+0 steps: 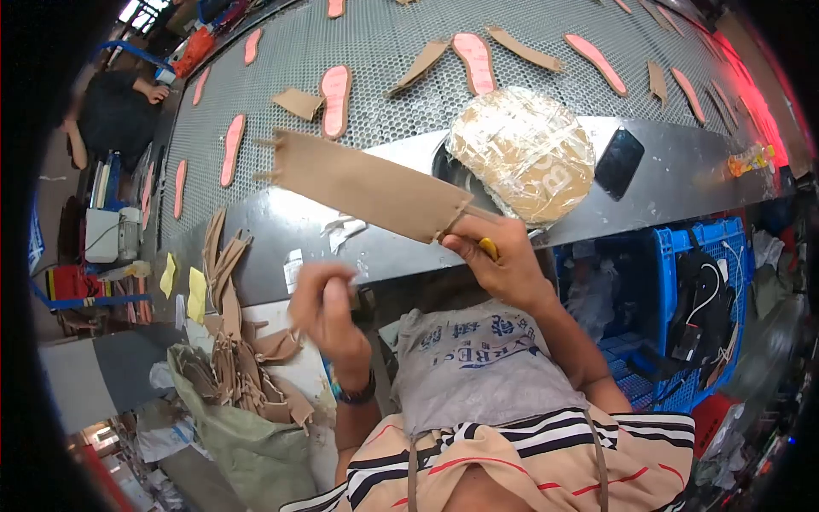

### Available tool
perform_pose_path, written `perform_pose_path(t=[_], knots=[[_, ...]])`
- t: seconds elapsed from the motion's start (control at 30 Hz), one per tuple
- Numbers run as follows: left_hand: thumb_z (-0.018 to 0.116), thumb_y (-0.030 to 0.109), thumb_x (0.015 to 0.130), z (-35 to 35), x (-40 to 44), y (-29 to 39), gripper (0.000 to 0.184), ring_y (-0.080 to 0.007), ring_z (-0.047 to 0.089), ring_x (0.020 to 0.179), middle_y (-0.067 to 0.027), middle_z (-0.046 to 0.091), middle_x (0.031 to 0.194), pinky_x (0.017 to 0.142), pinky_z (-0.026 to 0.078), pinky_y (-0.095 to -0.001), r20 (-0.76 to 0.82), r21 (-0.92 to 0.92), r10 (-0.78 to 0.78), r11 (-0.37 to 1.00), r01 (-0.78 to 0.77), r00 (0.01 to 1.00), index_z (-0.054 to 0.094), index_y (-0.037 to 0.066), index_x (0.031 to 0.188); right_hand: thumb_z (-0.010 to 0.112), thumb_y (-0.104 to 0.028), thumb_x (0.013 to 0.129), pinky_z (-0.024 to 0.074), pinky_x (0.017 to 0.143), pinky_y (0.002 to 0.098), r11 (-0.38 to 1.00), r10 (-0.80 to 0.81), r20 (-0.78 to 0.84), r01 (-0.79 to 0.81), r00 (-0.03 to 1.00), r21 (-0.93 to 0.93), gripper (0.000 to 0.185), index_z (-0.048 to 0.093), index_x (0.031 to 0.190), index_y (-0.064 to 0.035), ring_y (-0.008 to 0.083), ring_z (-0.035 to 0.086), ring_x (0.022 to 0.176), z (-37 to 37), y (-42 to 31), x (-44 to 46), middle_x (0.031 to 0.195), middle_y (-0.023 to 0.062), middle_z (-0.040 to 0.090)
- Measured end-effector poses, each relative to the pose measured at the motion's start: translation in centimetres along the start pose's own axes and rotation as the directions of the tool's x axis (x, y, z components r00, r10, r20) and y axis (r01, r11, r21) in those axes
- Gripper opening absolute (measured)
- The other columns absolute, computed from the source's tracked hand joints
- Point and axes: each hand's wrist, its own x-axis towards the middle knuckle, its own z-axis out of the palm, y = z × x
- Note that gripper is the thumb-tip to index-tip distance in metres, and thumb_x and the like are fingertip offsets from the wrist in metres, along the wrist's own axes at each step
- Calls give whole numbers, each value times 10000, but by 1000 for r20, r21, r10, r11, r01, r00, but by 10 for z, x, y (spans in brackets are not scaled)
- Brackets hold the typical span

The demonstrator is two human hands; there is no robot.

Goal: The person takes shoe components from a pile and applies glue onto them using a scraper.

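Observation:
My right hand [505, 264] is closed on one end of a long, flat brown material strip [363, 183]. The strip slants up to the left over the metal table edge, and its far end is ragged. A small yellow item [488, 247] shows in the same grip, mostly hidden by the fingers. My left hand [331, 320] is raised below the strip, apart from it, with fingers curled and slightly blurred. Whether anything is in it cannot be seen. Between my arms lies a grey printed apron [478, 367].
Pink-topped insoles [335, 98] and brown pieces lie on a perforated metal belt [392, 72]. A tape-wrapped round pad [525, 154] and black phone [619, 162] rest at its edge. Brown scraps [247, 375] fill a green sack [247, 461]. Blue crates [661, 264] stand right; a person [115, 111] is left.

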Motion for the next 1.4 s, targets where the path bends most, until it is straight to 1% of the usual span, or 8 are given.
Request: perform_pose_path(t=[0.07,0.2,0.33,0.4,1.07,1.17,1.27,1.4], knots=[[605,138,943,18,20,-16,259,-206,591,906,-138,656,974,768,445,-312,240,-410,-295,833,372,925,606,-53,1118,680,-76,930,474,588,364,999,-49,73,50,996,-15,70,662,949,-11,306,615,618,3,-3,10,758,157,632],[582,205,982,66,49,7,276,-204,653,855,-148,663,989,650,518,-337,-54,-612,-454,719,329,889,570,-18,1145,702,-194,888,468,591,377,992,108,252,-87,962,-91,225,626,1013,-23,262,610,621,-6,-15,12,735,148,609],[628,182,960,32,54,-17,300,-219,671,789,-158,673,992,582,518,-329,5,-557,-509,714,425,861,566,-34,1159,576,-92,934,479,770,332,959,215,-114,-188,970,211,186,573,1107,-24,208,623,866,-29,9,6,912,147,610],[610,164,973,27,49,-27,296,-230,685,799,-177,688,1010,583,520,-345,49,-497,-508,734,463,860,567,-57,1165,584,-65,946,487,781,348,998,33,-172,-42,985,-53,170,591,1109,-19,251,638,870,-29,15,10,929,147,622],[647,205,985,0,-6,-67,353,-228,663,1046,-114,631,1174,834,607,-406,-116,-493,-714,645,584,690,562,2,1261,655,-74,941,504,746,351,969,71,-257,-128,964,-212,111,648,1028,-5,276,658,834,14,28,5,941,136,659],[669,169,973,1,-8,-67,393,-204,647,1063,-119,603,1221,832,604,-348,-99,-492,-735,622,610,670,532,-14,1293,660,-83,954,512,707,303,981,53,-275,-101,960,-164,117,647,1036,-1,202,655,798,16,40,3,930,102,671],[695,150,954,-1,-7,-60,432,-203,639,1080,-119,597,1236,847,598,-344,-110,-501,-723,633,590,682,520,-13,1314,660,-97,970,519,685,248,881,417,-232,-328,879,340,118,650,1030,4,140,649,794,20,17,3,931,70,679],[693,138,955,-2,-6,-56,439,-217,646,1082,-131,598,1239,840,608,-345,-77,-450,-714,647,615,696,514,-31,1319,681,-94,961,533,702,255,946,182,-215,-111,960,303,116,675,1019,6,131,652,833,35,10,7,939,60,687]])
